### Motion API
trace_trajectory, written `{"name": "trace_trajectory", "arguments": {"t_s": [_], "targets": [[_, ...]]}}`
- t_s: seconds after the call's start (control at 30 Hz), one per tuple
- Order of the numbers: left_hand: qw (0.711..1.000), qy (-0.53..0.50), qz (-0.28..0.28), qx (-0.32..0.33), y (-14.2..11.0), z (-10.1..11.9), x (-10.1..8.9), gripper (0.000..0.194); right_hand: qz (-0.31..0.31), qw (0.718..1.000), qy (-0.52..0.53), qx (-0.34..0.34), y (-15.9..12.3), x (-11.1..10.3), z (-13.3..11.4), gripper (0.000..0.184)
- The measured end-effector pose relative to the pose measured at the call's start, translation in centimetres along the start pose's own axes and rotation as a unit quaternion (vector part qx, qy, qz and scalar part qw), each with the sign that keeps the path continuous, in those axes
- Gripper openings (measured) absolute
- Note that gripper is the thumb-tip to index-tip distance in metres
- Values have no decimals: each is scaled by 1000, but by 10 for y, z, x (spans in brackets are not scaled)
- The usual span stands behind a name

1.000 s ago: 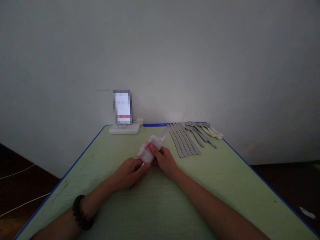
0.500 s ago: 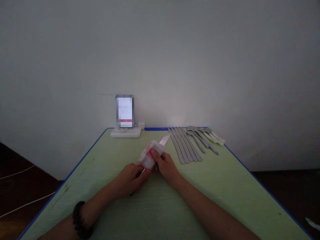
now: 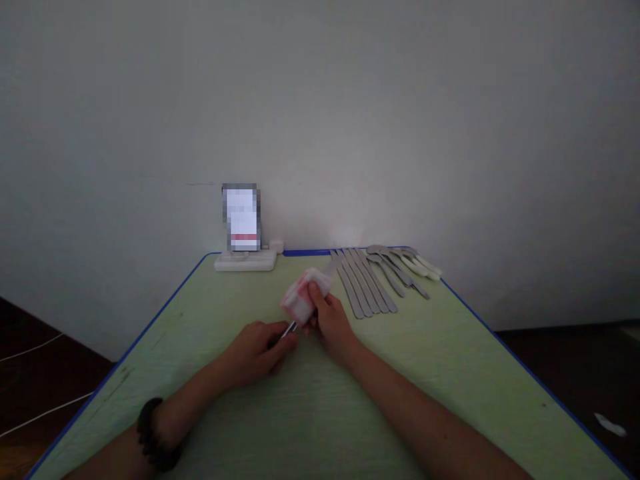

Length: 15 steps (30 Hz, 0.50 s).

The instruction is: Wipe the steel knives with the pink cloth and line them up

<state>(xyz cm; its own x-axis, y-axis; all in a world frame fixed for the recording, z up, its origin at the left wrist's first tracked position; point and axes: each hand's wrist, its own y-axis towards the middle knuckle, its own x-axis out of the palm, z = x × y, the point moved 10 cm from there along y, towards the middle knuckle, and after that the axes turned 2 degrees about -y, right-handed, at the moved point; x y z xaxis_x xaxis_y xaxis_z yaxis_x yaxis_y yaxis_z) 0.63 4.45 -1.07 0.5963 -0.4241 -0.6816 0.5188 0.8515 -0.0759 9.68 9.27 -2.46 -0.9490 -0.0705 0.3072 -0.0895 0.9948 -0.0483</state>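
Observation:
My left hand (image 3: 270, 348) is closed around the handle end of a shiny metal knife (image 3: 289, 329), low over the middle of the table. A folded white-and-pink cloth (image 3: 301, 301) is wrapped around the knife's blade. My right hand (image 3: 330, 320) grips the cloth, thumb on top. A pale stretch of blade pokes out past the cloth's far side, toward the table knives (image 3: 367, 287), which lie side by side to the right.
Spoons (image 3: 387, 267) and white-handled cutlery (image 3: 423, 267) lie at the back right of the green table (image 3: 200, 320). At the back left, a phone (image 3: 243, 219) leans upright on a white power strip (image 3: 245, 261). A wall stands behind.
The cloth in my right hand has slid up along the knife, away from my left hand, so metal now shows between the hands. Less blade shows beyond it. The view has shifted slightly.

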Motion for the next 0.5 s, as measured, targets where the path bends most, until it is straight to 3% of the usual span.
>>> {"name": "trace_trajectory", "arguments": {"t_s": [0.33, 0.5], "targets": [[997, 69, 23, 5, 2, 1, -6, 22, 44, 985, 157, 48, 3, -9, 0, 43], [997, 82, 8, 7, 3, -4, -2, 29, -11, 996, 85, 23, 4, 0, 1, 41]]}}
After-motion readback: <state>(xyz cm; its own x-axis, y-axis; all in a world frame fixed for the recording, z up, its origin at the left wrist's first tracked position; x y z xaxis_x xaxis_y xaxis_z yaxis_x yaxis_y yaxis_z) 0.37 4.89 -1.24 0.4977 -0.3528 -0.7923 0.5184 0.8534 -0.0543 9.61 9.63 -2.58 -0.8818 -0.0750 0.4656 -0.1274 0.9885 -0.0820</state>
